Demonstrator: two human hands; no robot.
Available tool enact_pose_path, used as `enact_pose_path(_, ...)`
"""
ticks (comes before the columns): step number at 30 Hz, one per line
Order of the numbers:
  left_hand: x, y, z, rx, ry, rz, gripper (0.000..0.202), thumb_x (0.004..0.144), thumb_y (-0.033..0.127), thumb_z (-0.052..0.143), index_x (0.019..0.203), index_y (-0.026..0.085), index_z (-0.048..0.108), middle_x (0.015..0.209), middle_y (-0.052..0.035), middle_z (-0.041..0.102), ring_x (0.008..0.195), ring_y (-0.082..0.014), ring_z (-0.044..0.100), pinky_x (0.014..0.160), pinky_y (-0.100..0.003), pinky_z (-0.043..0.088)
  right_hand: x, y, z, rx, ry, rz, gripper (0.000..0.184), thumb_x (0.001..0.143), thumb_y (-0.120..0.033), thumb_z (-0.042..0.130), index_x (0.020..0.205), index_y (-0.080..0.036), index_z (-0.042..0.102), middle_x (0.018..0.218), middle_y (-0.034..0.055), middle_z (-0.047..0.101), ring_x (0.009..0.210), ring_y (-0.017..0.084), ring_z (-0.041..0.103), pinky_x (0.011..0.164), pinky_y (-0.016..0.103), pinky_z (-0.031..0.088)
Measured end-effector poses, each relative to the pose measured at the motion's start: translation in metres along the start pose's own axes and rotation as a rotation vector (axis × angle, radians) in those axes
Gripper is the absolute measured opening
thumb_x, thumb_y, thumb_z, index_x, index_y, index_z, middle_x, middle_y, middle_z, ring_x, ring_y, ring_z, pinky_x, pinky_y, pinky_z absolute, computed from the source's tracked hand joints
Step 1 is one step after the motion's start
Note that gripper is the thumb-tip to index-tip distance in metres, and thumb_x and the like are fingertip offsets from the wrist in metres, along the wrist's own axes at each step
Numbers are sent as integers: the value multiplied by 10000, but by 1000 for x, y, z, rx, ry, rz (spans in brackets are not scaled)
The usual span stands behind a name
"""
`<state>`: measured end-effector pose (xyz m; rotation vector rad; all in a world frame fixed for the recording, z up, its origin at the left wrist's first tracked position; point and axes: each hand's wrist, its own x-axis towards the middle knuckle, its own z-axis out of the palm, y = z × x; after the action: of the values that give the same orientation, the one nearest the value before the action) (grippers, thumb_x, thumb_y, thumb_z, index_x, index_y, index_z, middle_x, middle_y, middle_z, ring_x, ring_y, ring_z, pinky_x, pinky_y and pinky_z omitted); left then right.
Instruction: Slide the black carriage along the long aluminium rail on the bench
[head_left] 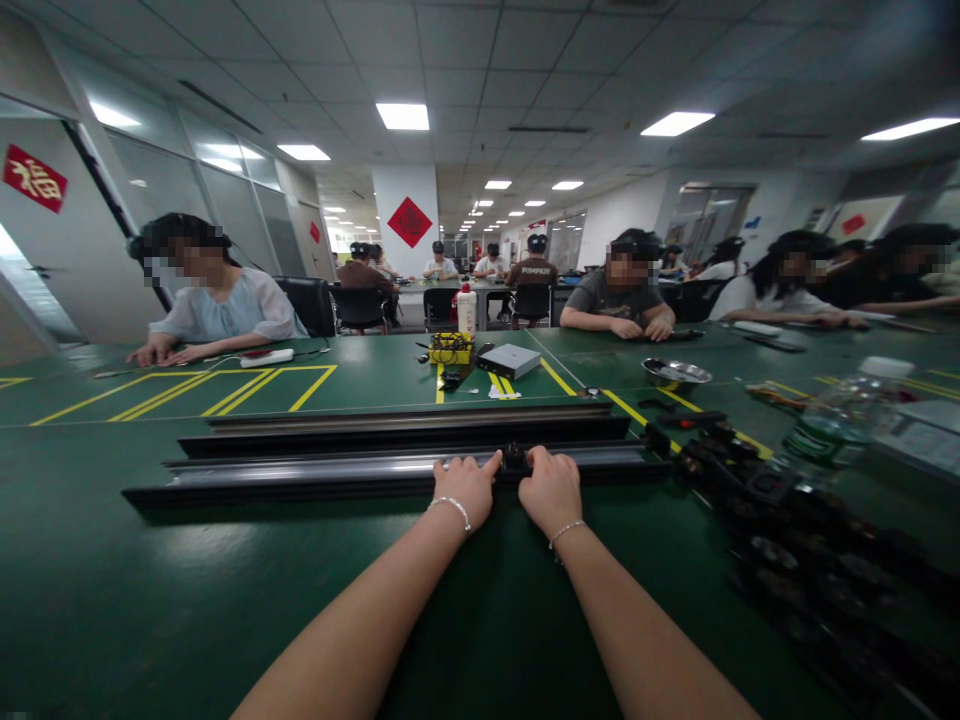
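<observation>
Two long dark metal rails lie side by side across the green table; the nearer rail [300, 472] has a shiny grey inner channel. A small black part [514, 457] sits on this rail, between my two hands. My left hand [463, 490] is closed over the rail, with its thumb and finger against the left side of the black part. On the other side, my right hand [553, 488] has its fingers curled and pinches the part's right edge. The undersides of both hands' fingers are hidden. Behind lies the farther rail [405, 432].
Right of the rails lies a heap of black parts [787, 540], with a plastic water bottle [832, 430] beside it. Farther back are a metal bowl [675, 374], a grey box [509, 361], a yellow basket [451, 350] and a white bottle [466, 310]. Several people sit around the tables.
</observation>
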<state>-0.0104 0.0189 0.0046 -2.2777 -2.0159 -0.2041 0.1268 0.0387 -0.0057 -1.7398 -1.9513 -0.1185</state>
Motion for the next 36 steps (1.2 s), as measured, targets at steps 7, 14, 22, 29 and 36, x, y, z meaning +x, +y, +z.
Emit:
enact_pose_path(7,0,-1,-3,8,-43,6,453,816,299,288,1256,406,282,1013,-91,563,948,-268,492,821,-536,274,0,0,0,-13,-10,2,248,629,-148,445,863,-173,525,798,53,595,823,177,470,813,285,211)
enact_pose_path(14,4,-2,-10,0,-130,16,468,812,305,297,1262,426,249,1046,-102,551,969,-286,489,795,-554,294,0,-1,-1,12,-1,4,237,627,-130,439,844,-163,526,781,61,592,820,184,476,819,286,214)
enact_pose_path(22,8,-2,-9,19,-146,45,575,753,453,401,1284,409,182,1072,-118,549,990,-335,484,778,-660,219,-1,0,0,9,32,4,214,629,-123,429,823,-156,513,768,67,590,810,187,477,855,292,196)
enact_pose_path(29,3,23,8,-82,181,75,414,787,345,392,1168,185,407,1042,-100,558,986,-230,483,952,-508,155,-1,-2,-3,8,12,29,221,610,-183,487,827,-156,511,781,66,592,814,192,477,823,286,227)
enact_pose_path(36,3,24,20,-80,258,125,401,799,320,412,1159,144,413,990,-91,591,932,-199,501,894,-369,252,-1,2,-3,-20,22,42,209,643,-190,467,842,-184,529,808,51,599,860,193,472,917,358,124)
